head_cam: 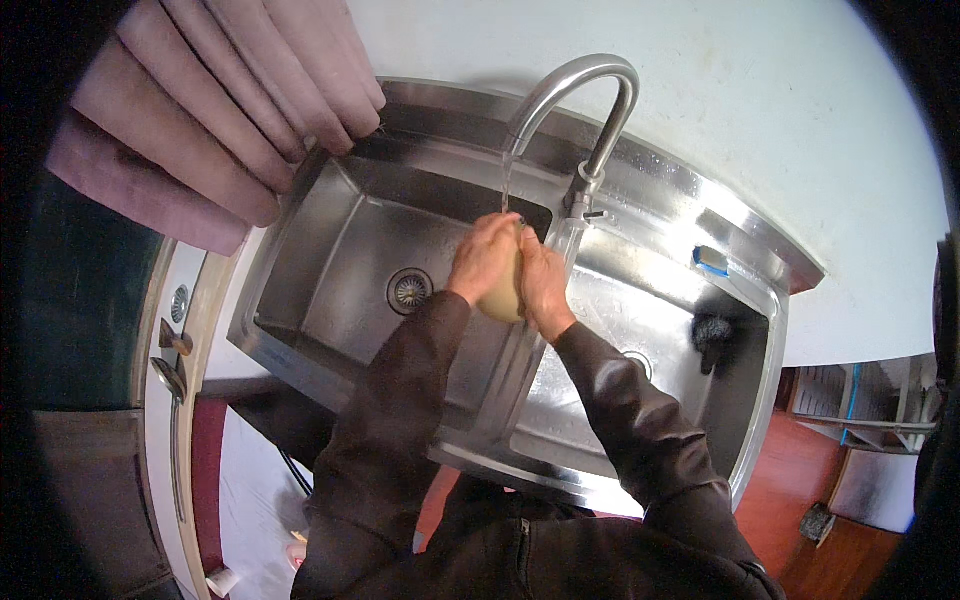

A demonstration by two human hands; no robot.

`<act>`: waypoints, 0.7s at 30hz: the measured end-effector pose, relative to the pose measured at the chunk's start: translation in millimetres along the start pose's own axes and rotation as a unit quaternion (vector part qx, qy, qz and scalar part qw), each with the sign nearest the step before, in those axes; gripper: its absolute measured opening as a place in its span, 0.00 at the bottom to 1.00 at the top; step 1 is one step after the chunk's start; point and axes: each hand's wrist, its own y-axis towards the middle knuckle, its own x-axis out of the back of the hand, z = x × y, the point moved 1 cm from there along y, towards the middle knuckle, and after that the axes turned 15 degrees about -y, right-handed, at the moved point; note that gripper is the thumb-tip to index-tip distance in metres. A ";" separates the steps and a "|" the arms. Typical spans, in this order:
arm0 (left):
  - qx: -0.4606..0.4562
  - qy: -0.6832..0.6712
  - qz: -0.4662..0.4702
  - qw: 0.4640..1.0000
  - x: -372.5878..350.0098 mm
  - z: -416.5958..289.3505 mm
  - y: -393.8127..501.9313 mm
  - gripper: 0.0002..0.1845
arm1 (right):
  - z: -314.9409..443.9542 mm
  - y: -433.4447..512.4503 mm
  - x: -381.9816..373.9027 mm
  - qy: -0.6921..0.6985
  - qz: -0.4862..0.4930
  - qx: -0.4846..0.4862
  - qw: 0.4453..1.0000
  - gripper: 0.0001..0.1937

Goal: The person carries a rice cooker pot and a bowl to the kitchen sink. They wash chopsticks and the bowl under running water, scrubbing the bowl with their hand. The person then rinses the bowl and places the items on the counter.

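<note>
A smooth, pale yellow rounded object [500, 298] is held between my two hands under the tap. My left hand [482, 253] wraps its left side, while my right hand [545, 279] grips the right side. Fingers cover its upper part, so I cannot tell exactly what it is. From the curved steel faucet [576, 69] a thin stream of water [506, 187] runs down onto the fingertips. Both hands are over the left basin [352, 292] of a stainless steel double sink, close to the divider [517, 375].
The left basin has a round drain strainer [410, 291]. A dark scrubber [711, 334] rests at the right basin's far right side. A blue-edged sponge [710, 260] lies on the back ledge. Pinkish curtain folds [247, 90] hang at left, near a metal ladle [168, 377].
</note>
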 end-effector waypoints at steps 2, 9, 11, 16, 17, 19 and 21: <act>0.130 -0.169 -0.046 0.976 2.7 3.6 1.3 0.18 | -2.9 -0.2 -3.8 0.057 -0.005 0.051 0.997 0.31; -0.106 0.054 -0.026 0.993 -15.4 2.1 -5.6 0.22 | -5.5 4.5 6.0 0.161 0.000 0.020 0.987 0.25; 0.088 -0.211 -0.044 0.972 -7.8 8.8 -3.3 0.25 | -2.3 3.0 11.5 0.118 0.008 0.041 0.992 0.25; 0.280 -0.412 -0.054 0.865 6.7 22.3 -6.8 0.37 | 2.5 0.5 14.3 0.284 0.002 0.087 0.955 0.23; 0.312 -0.437 -0.048 0.843 3.5 24.6 -8.5 0.38 | 2.1 1.1 14.3 0.296 0.000 0.090 0.951 0.22; 0.270 -0.426 -0.093 0.858 -2.2 27.0 -11.1 0.38 | -0.3 4.9 14.6 0.298 0.030 0.034 0.953 0.19; 0.234 -0.380 -0.116 0.887 -5.4 27.3 -9.5 0.37 | -1.7 10.9 19.0 0.317 0.071 0.015 0.946 0.18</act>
